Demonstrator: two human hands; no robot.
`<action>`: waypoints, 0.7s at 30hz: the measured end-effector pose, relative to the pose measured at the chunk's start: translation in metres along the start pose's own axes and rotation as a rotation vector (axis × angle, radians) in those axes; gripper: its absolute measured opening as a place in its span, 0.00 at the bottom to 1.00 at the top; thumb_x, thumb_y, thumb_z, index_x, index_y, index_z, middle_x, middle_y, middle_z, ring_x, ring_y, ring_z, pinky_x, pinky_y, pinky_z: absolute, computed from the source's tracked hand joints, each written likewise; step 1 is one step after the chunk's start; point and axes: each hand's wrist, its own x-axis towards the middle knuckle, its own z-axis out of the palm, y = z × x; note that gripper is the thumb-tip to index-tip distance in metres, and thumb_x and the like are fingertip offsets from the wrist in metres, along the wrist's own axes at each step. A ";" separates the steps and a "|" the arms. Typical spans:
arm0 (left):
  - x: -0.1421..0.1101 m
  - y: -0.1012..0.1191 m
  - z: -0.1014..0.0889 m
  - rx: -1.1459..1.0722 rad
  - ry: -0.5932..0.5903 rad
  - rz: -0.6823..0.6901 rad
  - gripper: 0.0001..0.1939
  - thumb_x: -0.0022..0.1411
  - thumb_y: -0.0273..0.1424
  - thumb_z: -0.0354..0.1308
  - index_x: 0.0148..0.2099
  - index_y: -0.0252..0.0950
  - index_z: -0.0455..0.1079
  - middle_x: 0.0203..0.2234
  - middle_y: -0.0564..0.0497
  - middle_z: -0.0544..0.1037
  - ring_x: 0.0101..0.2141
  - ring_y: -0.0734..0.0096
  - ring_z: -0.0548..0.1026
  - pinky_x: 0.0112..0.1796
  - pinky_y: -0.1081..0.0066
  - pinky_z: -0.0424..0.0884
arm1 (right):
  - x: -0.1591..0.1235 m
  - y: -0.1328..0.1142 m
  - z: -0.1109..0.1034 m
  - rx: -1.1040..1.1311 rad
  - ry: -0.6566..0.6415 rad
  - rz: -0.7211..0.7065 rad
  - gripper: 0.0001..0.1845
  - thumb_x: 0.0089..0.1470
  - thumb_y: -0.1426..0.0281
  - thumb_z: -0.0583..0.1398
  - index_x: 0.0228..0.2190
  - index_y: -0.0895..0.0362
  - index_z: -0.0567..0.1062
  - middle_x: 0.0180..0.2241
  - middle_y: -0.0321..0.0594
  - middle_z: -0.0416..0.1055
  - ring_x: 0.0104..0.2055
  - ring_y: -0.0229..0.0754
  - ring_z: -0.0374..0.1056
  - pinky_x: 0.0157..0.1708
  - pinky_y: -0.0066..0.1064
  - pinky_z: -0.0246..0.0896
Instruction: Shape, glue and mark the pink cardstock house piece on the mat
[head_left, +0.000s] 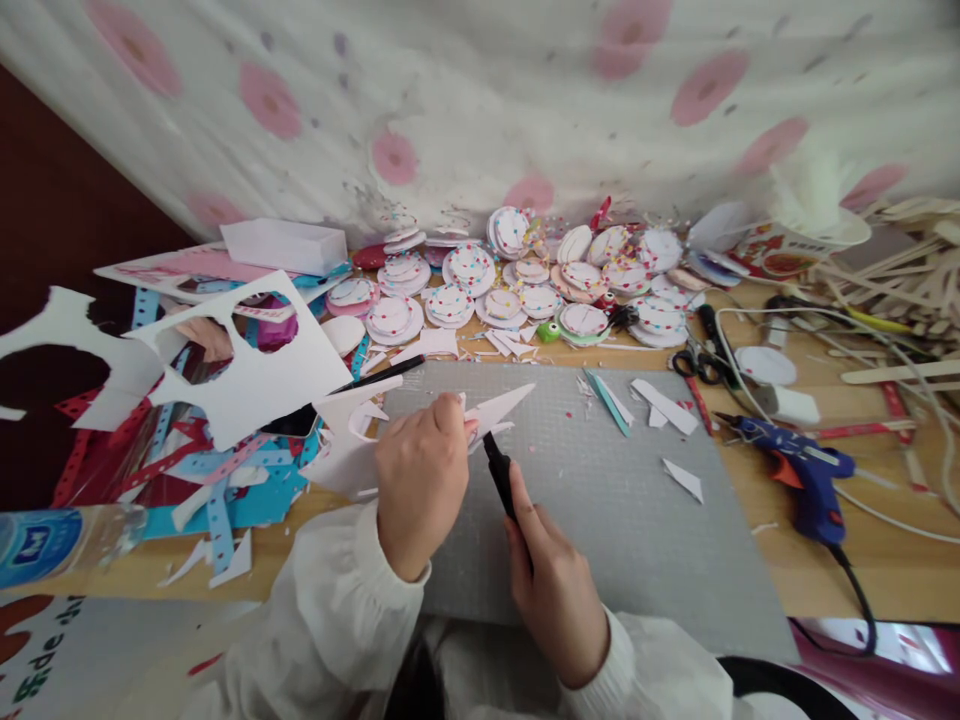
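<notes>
My left hand (424, 480) is closed on a piece of white cardboard (341, 445), whose pointed tip sticks out to the right past the fingers. A black utility knife (501, 475) sits in my right hand (559, 585), the index finger stretched along its handle. The knife's front end is close to the cardboard's lower edge; whether the blade touches it I cannot tell. Both hands are over a grey cutting mat (622, 560). White offcuts (664, 405) and a teal strip (607, 403) lie on the mat's right side.
Several decorated white discs (469, 268) are heaped along the back. At left are a white sheet with round holes (300, 375), coloured strips and a water bottle (60, 540). A blue glue gun (806, 470), scissors (697, 365), a cable and wooden sticks (892, 270) lie at right.
</notes>
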 end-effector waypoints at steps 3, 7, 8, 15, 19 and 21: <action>0.000 0.000 -0.001 -0.020 -0.015 -0.004 0.09 0.67 0.34 0.53 0.37 0.34 0.67 0.21 0.50 0.74 0.25 0.63 0.74 0.28 0.67 0.59 | -0.002 0.001 0.003 -0.029 -0.011 -0.007 0.31 0.64 0.74 0.46 0.66 0.59 0.48 0.31 0.46 0.74 0.31 0.45 0.75 0.31 0.33 0.74; 0.000 -0.001 0.000 -0.011 -0.029 -0.009 0.09 0.67 0.35 0.53 0.37 0.35 0.67 0.22 0.50 0.74 0.26 0.63 0.74 0.29 0.67 0.60 | -0.005 0.000 0.008 -0.103 -0.035 -0.005 0.32 0.64 0.73 0.46 0.67 0.55 0.44 0.30 0.43 0.73 0.26 0.43 0.74 0.23 0.28 0.71; 0.000 -0.001 0.000 -0.005 -0.034 -0.010 0.09 0.67 0.35 0.54 0.37 0.35 0.67 0.22 0.50 0.74 0.26 0.64 0.74 0.29 0.67 0.60 | -0.005 0.000 0.009 -0.121 -0.038 -0.006 0.32 0.64 0.73 0.46 0.67 0.54 0.44 0.30 0.42 0.73 0.26 0.42 0.74 0.22 0.27 0.70; 0.001 -0.003 0.000 -0.014 -0.100 -0.030 0.10 0.68 0.36 0.52 0.39 0.35 0.67 0.23 0.49 0.75 0.27 0.64 0.74 0.30 0.68 0.61 | -0.007 -0.002 0.011 -0.233 -0.087 -0.008 0.34 0.63 0.75 0.46 0.67 0.53 0.41 0.30 0.41 0.73 0.24 0.41 0.73 0.18 0.25 0.67; 0.002 -0.003 -0.001 -0.032 -0.142 -0.046 0.11 0.68 0.37 0.50 0.40 0.35 0.67 0.24 0.48 0.75 0.28 0.63 0.75 0.30 0.68 0.61 | -0.008 -0.003 0.012 -0.309 -0.128 0.000 0.35 0.63 0.75 0.47 0.67 0.52 0.42 0.30 0.40 0.72 0.20 0.39 0.72 0.14 0.24 0.64; 0.003 -0.003 -0.001 -0.045 -0.138 -0.052 0.11 0.69 0.36 0.49 0.39 0.35 0.67 0.24 0.47 0.75 0.28 0.62 0.75 0.30 0.67 0.61 | -0.008 -0.004 0.012 -0.346 -0.138 0.001 0.35 0.62 0.76 0.48 0.67 0.52 0.44 0.30 0.39 0.72 0.19 0.38 0.71 0.13 0.24 0.62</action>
